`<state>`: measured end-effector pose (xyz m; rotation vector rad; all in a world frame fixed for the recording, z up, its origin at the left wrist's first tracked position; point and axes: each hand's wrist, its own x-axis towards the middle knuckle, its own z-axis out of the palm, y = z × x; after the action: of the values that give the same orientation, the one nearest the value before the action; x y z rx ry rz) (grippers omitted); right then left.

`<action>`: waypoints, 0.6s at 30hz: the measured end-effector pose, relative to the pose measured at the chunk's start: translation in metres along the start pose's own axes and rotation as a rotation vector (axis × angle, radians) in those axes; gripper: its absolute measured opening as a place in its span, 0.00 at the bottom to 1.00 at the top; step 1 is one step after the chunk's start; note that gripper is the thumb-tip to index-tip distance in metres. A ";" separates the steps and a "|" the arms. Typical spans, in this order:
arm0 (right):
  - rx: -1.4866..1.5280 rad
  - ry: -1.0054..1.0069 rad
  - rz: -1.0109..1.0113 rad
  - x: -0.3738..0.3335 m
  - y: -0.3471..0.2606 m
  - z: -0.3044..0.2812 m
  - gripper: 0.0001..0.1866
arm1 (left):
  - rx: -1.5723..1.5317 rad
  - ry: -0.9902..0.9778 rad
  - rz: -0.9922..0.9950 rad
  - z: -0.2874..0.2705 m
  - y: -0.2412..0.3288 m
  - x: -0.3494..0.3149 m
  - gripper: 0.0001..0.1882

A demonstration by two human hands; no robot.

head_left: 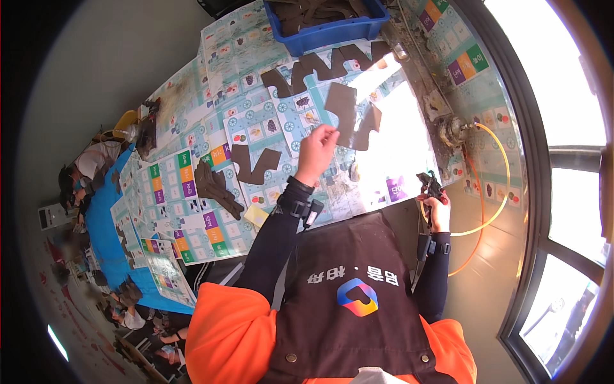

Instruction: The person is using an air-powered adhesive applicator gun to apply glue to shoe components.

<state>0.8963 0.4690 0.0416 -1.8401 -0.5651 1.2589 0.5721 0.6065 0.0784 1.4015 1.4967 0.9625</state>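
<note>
My left hand (pixel 314 153) reaches over the table with thumb and fingers pinched at the near edge of a dark grey-brown, U-shaped shoe-upper piece (pixel 346 118). My right hand (pixel 439 212), off the table's right front edge, is closed around a grimy dark spray gun (pixel 430 185). A yellow hose (pixel 508 168) loops near it. Left of my left hand lies a similar V-shaped piece (pixel 254 168), with a stack of dark pieces (pixel 217 190) beside it. Farther back, a row of pieces (pixel 314 65) spreads across the patterned paper.
A blue bin (pixel 336 38) full of dark pieces stands at the far edge. A crusted metal pot (pixel 451 130) sits by the right wall, near the window (pixel 572 205). A yellow pad (pixel 256 216) lies at the front edge. Other people (pixel 89 166) work at the left.
</note>
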 end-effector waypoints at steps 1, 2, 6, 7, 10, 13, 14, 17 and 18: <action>-0.009 -0.009 -0.008 -0.002 -0.006 0.000 0.19 | -0.070 0.053 -0.030 -0.011 -0.017 0.014 0.09; -0.014 -0.005 0.003 -0.006 -0.012 -0.002 0.19 | -0.120 0.065 -0.109 -0.017 -0.030 0.025 0.10; -0.028 -0.040 0.037 -0.010 -0.015 0.005 0.17 | -0.229 0.177 -0.271 -0.023 -0.147 0.029 0.11; -0.041 -0.053 0.051 -0.013 -0.019 0.012 0.16 | -0.133 0.246 -0.367 -0.021 -0.175 0.020 0.11; -0.125 -0.068 0.078 -0.009 -0.012 0.011 0.18 | -0.040 0.308 -0.468 -0.010 -0.194 0.013 0.11; -0.143 -0.083 0.079 -0.012 -0.018 0.016 0.19 | -0.082 0.319 -0.478 -0.005 -0.197 0.011 0.10; -0.149 -0.093 0.074 -0.011 -0.021 0.018 0.19 | -0.084 0.320 -0.479 -0.003 -0.195 0.013 0.10; -0.098 -0.083 0.084 -0.009 -0.017 0.022 0.20 | -0.095 0.338 -0.495 -0.007 -0.190 0.014 0.10; -0.104 -0.093 0.080 -0.007 -0.018 0.023 0.20 | -0.068 0.341 -0.479 -0.010 -0.191 0.013 0.10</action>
<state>0.8735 0.4827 0.0567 -1.9134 -0.6236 1.3975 0.4967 0.6051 -0.0981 0.7935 1.9170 0.9591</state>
